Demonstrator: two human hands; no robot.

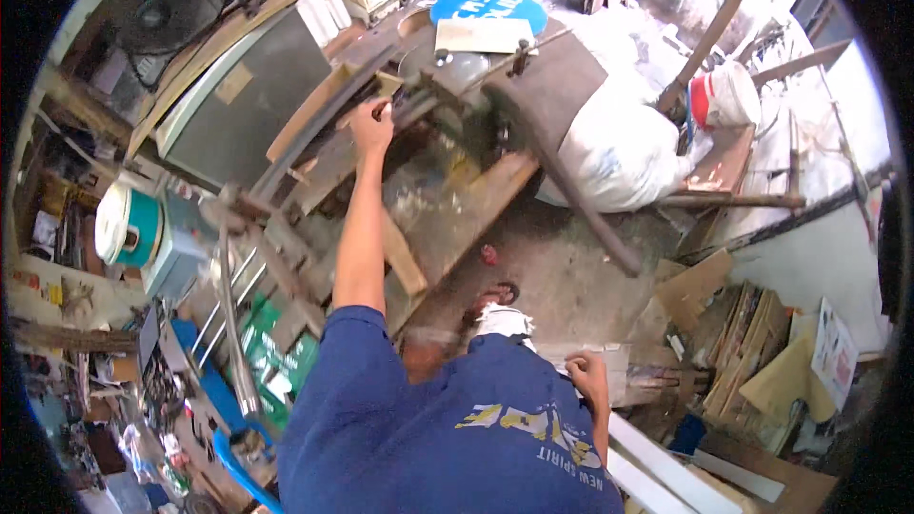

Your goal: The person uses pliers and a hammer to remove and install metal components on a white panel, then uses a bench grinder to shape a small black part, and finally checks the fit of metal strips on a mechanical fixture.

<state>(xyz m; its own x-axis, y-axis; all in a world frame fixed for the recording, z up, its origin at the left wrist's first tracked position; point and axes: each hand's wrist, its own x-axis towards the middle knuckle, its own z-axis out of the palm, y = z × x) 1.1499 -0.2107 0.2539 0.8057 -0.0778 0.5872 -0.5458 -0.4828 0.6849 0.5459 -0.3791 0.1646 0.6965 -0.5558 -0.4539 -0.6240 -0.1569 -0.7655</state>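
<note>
My left arm reaches forward over a cluttered wooden workbench (457, 228). My left hand (369, 128) is closed near a long dark bar (319, 128) that runs slantwise across the bench. What its fingers hold, if anything, is too small to make out. Low beside my body hangs my right hand (587, 376), its fingers loosely bent and apart, with nothing seen in it. Pale boards (657, 466) lie just below it. A loose wooden block (404, 252) rests on the bench nearer to me.
Behind the bench stand a large grey panel (271, 95) and a round blue sign (490, 11). To the right are a white sack (619, 152), a red-and-white bucket (722, 98) and stacked wood scraps (747, 352). A teal-and-white bucket (129, 224) is at the left.
</note>
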